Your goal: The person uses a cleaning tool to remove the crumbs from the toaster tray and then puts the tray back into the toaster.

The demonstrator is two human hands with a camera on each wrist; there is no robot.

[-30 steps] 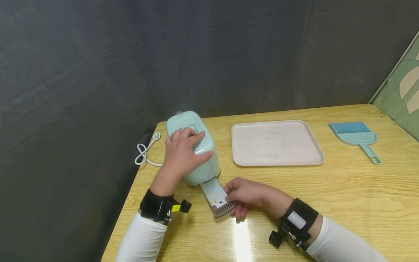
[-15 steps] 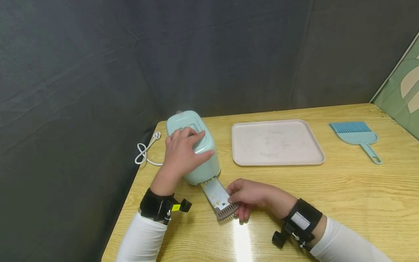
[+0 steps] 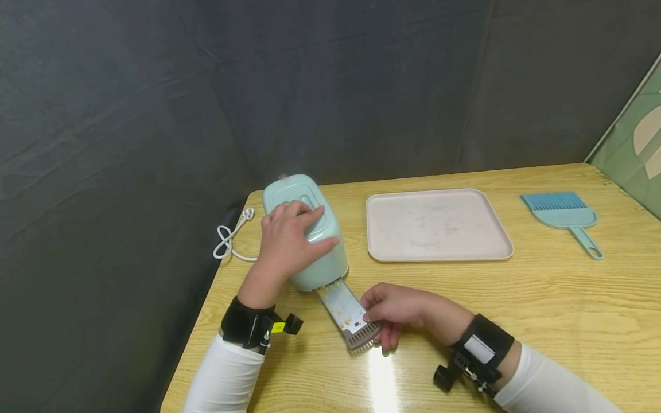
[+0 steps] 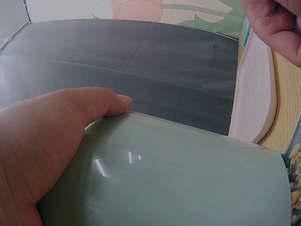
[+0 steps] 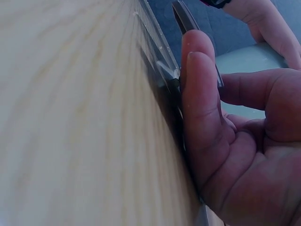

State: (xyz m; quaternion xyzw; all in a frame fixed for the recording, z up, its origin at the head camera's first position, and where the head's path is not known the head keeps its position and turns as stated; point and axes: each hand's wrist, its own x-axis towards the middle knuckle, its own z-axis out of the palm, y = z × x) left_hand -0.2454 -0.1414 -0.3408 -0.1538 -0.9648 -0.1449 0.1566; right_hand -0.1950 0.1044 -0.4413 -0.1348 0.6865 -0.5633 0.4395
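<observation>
A pale green toaster [image 3: 322, 261] stands at the table's left, seen close up in the left wrist view as a smooth green side [image 4: 178, 169]. My left hand [image 3: 289, 241] rests across its top, thumb lying along the upper edge. From its lower front end a grey crumb tray [image 3: 345, 310] sticks out, dotted with yellowish crumbs. The thumb and fingers of my right hand [image 3: 397, 310] pinch this tray by the right side near its slotted brown end. In the right wrist view, my fingers [image 5: 202, 94] reach under the tray's edge [image 5: 186, 16], low over the wooden table.
A pinkish-white flat tray [image 3: 439, 226] lies right of the toaster. Farther right is a blue brush set in a light blue dustpan [image 3: 565, 218]. A white power cord [image 3: 224, 244] with its plug lies by the table's left edge. Dark cloth [image 3: 361, 86] hangs behind.
My right hand has drawn the crumb tray a little farther out of the toaster, toward the lower right, and more crumbs show. The left hand has stayed on top of the toaster.
</observation>
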